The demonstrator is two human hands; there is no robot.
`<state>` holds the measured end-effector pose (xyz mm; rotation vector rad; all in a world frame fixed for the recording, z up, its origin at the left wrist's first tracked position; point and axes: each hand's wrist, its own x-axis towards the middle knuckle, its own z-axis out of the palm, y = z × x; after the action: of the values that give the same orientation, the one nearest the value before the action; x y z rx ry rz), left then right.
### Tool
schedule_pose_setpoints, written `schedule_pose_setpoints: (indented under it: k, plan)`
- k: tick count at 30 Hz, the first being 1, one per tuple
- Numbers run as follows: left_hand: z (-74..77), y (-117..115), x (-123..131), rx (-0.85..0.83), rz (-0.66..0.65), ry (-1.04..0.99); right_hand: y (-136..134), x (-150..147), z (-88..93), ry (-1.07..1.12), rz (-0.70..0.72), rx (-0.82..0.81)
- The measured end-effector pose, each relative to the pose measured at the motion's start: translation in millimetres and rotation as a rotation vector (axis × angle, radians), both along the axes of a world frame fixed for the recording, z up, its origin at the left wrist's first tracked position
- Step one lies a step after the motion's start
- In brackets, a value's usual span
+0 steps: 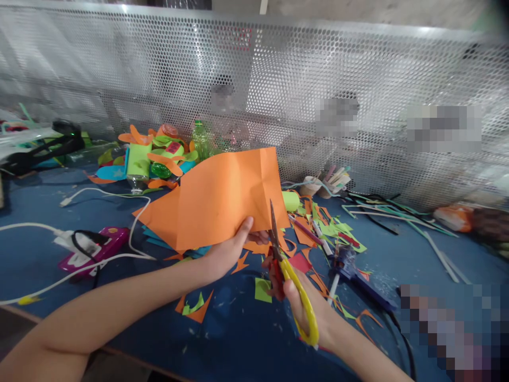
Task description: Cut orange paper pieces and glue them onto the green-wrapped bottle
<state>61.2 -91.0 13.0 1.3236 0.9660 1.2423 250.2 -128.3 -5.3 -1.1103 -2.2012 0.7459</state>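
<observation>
A large orange sheet of paper (222,196), creased and slightly curled, is held up over the blue table. My left hand (234,246) grips its lower edge, thumb in front and fingers behind. In my right hand (296,297) is a pair of scissors (296,289) with yellow and red handles. The blades point up and overlap the right part of the sheet near its lower edge; whether they bite into the paper I cannot tell. Under the hands lie orange and green paper scraps, including a green square (263,290).
A blue glue gun (358,276) with a black cable lies right. Decorated plastic bottles (139,159) stand back left, near a green bottle (201,140). A magenta power strip (97,249) with white cables lies left. Perforated metal panel (278,79) runs behind; cups of sticks (334,180) stand before it.
</observation>
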Motion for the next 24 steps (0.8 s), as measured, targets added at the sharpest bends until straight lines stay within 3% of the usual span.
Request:
schedule_pose_setpoints:
  k: [24]
  plan:
    - [6.2,-4.4,0.1,-0.019,-0.067,-0.069,4.0,-9.2,6.6,0.064,0.039,-0.027]
